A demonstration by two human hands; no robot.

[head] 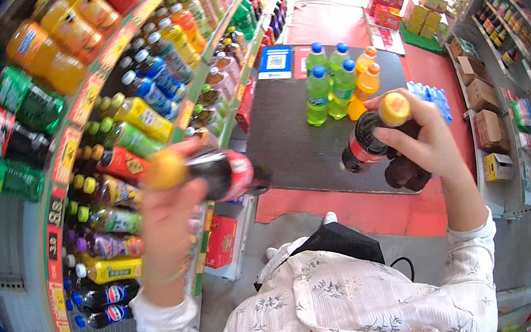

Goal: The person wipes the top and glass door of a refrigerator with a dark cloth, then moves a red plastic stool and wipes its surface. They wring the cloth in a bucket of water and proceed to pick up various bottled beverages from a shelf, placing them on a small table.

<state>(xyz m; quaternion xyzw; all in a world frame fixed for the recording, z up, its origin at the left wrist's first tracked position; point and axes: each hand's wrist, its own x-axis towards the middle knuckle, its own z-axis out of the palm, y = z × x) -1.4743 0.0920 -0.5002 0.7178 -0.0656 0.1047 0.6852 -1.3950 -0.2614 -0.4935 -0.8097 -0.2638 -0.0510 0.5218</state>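
Note:
My left hand [171, 226], blurred, grips a cola bottle [212, 174] with a yellow cap and red label near the shelf on the left. The bottle lies nearly sideways, its base pointing right. Over the dark table [289, 152], my right hand [429, 141] holds another yellow-capped cola bottle [365, 143] near its neck, tilted. Whether its base touches the tabletop cannot be told. Just behind it stand several green drink bottles [315, 96] with blue or green caps, and two orange drink bottles [367, 81]. A dark brown rounded object [405, 173], unclear in kind, shows below my right hand.
Tiered shelves [121, 30] of drink bottles curve along the left. A printed code card [275, 61] lies at the table's far left. Blue-capped bottles in a pack [433, 97] sit right of the table. Cardboard boxes [489, 132] fill the right shelving; red cartons [386, 6] stand farther back.

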